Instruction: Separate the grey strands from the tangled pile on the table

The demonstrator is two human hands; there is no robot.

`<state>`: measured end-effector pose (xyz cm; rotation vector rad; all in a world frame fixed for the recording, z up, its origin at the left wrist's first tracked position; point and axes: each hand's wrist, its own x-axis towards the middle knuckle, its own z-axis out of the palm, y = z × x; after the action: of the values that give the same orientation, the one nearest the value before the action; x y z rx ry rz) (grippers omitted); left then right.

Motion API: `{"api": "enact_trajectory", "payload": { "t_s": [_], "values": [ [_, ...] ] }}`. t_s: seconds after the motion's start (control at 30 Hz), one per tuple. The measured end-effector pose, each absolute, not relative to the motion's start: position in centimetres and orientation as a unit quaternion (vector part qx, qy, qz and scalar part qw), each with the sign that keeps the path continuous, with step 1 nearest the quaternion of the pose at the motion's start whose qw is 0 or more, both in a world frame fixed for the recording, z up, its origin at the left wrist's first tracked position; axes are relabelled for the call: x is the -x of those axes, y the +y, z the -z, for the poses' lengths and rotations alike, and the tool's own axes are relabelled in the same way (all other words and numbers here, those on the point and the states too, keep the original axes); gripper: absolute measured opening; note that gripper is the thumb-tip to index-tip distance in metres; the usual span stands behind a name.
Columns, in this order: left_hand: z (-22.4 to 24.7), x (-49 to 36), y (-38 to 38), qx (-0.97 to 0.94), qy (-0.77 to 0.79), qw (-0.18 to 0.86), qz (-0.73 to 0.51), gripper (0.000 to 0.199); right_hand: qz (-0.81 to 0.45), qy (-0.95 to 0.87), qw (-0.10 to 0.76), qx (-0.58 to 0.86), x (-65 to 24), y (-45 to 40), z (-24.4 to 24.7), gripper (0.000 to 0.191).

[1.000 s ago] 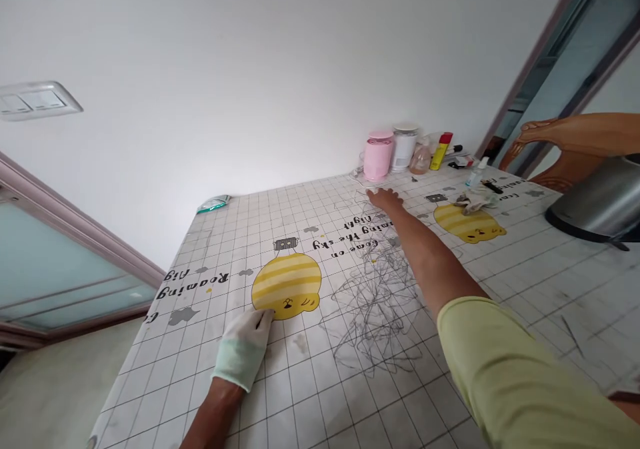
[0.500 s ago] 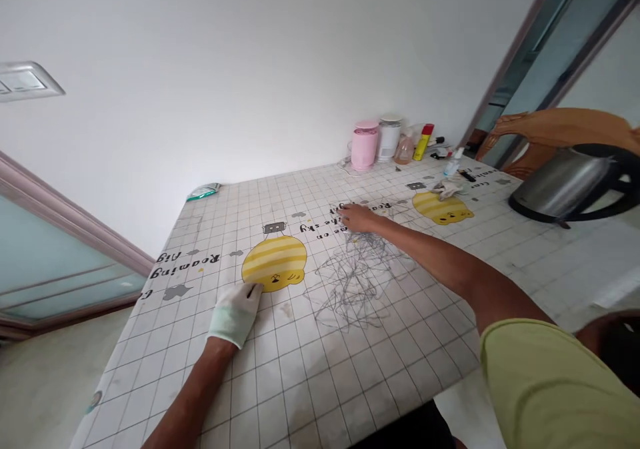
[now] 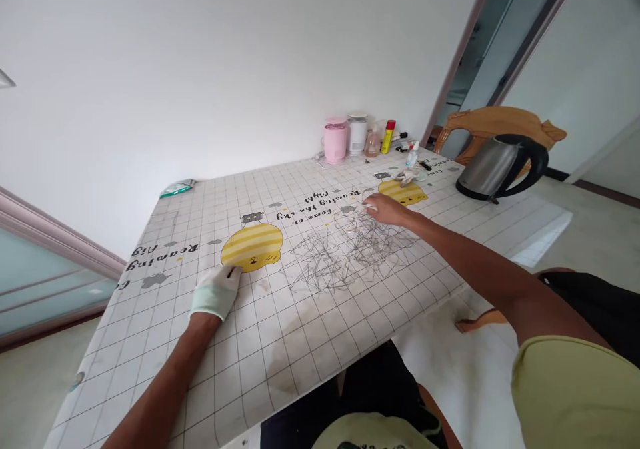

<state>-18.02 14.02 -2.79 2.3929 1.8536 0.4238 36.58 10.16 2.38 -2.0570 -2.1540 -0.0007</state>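
**Two hands at a grey tangle on a gridded worktop**

The worktop (image 3: 300,362) has a white grid cover printed with yellow striped cartoons and black lettering. It stands in a white-walled room, with a frosted glass door (image 3: 45,282) to the left and a pale floor (image 3: 543,199) to the right.

Along the far edge stand a pink canister (image 3: 335,140), a white canister (image 3: 357,134), a spray bottle (image 3: 372,144) holding pale pinkish liquid, and a yellow can (image 3: 387,136). A small clear bottle (image 3: 412,154) stands nearer the right, and a steel kettle (image 3: 493,166) with a black handle sits at the right edge. A wooden chair (image 3: 500,124) is behind it.

A tangle of thin grey strands (image 3: 325,266) spreads across the middle of the worktop. The bare right hand (image 3: 383,209) rests on its far part, its fingers (image 3: 369,204) lying close together; any pinch is too small to make out. The white-gloved left hand (image 3: 217,292) lies flat just left of the tangle, fingers pressed together, with a dark speck at the fingertips, perhaps a mark.
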Motion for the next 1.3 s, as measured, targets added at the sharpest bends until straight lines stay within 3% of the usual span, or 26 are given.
{"api": "enact_trajectory", "payload": {
  "t_s": [0.17,0.47,0.97,1.3],
  "values": [
    [2.9,17.9,14.1,-0.778,0.61,0.03,-0.145,0.043,0.01,-0.635,0.059,0.77,-39.6,15.5,-3.6,0.034],
    [2.7,17.9,14.0,-0.759,0.629,0.058,-0.156,0.04,-0.005,-0.634,-0.012,0.774,-38.1,23.2,-0.3,0.039],
    [3.1,17.8,14.1,-0.768,0.623,0.036,-0.143,0.04,0.022,-0.644,0.009,0.765,-36.0,22.4,0.4,0.037],
    [2.9,17.7,13.8,-0.774,0.613,0.034,-0.156,0.038,-0.043,-0.728,0.06,0.682,-32.9,19.7,-0.7,0.032]
  ]
}}
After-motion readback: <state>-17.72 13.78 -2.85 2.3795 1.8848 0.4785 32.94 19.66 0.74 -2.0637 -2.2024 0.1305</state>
